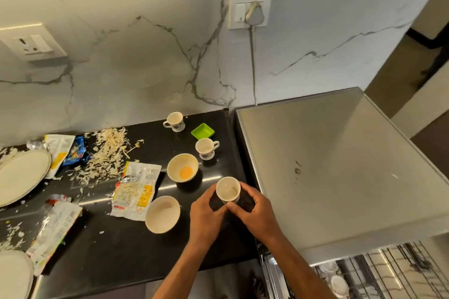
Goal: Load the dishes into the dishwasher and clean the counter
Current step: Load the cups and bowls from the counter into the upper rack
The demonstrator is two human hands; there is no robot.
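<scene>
Counter (136,247) littered with scraps, wrappers, bowls; dishwasher rack (379,272) open at lower right; left hand (206,213) and right hand (255,213) both grip cup (228,189) near counter's right edge: keep it level, lift clear, lower into rack.

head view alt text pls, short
Both hands, left hand and right hand, hold a white cup over a black counter littered with bowls, cups, wrappers and scraps, beside an open dishwasher rack.
</scene>
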